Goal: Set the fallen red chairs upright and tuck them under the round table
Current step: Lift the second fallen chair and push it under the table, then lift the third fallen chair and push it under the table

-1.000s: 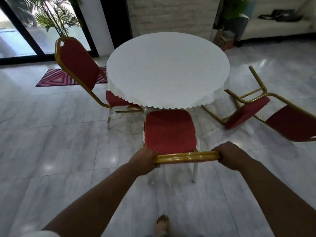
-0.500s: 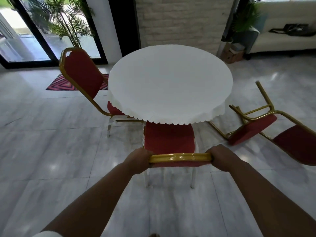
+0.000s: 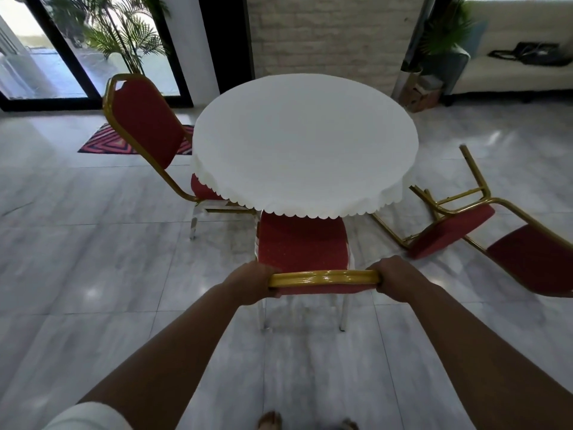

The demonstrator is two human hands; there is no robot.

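A round table (image 3: 305, 144) with a white scalloped cloth stands in the middle. Right in front of me an upright red chair (image 3: 302, 243) with a gold frame has the front of its seat under the cloth's edge. My left hand (image 3: 252, 282) and my right hand (image 3: 395, 279) grip the two ends of its gold top rail. A second upright red chair (image 3: 145, 122) stands at the table's left, seat partly under the cloth. A third red chair (image 3: 483, 231) lies tipped over on the floor at the right, legs pointing toward the table.
Polished marble floor all around. A striped rug (image 3: 124, 141) lies by the glass doors at the back left. Potted palms, a brick wall, a cardboard box (image 3: 418, 94) and a cream sofa (image 3: 511, 72) stand behind the table. My feet show at the bottom edge.
The chair in my hands has slid forward, so more of its seat is under the tablecloth. I have stepped closer to the table.
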